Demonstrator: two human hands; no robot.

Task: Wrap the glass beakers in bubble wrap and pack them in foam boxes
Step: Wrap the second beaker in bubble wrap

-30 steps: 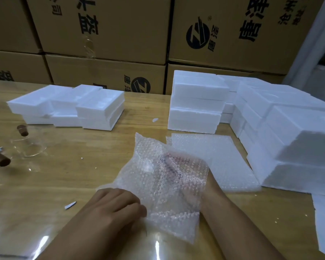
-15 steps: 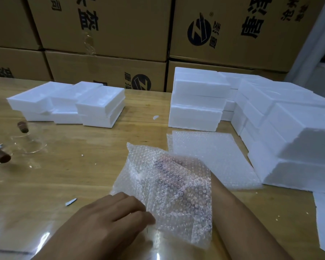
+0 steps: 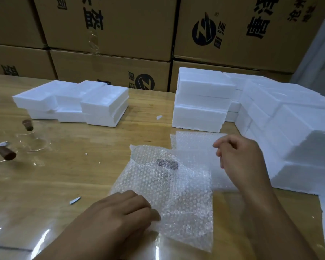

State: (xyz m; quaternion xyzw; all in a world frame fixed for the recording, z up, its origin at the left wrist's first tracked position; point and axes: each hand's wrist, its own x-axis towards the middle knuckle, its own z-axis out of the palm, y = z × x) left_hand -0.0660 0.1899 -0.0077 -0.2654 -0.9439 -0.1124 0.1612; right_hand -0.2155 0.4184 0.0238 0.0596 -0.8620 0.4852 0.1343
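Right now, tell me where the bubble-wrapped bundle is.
Head view: the bubble-wrapped bundle lies near centre on the table, its near-left edge gripped by the left hand, in front of the flat bubble wrap sheets.

Wooden table [image 3: 83, 175], stacked cardboard cartons [image 3: 139, 25], perhaps wall [image 3: 315, 44]

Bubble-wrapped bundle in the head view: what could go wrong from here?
1. Only the left hand grips the bubble-wrapped bundle, at its near edge. The right hand hovers off it, holding nothing, so the loose folds may spring open.
2. The unwrapped glass beakers at the left are clear and hard to see against the table; a reaching arm could knock them.
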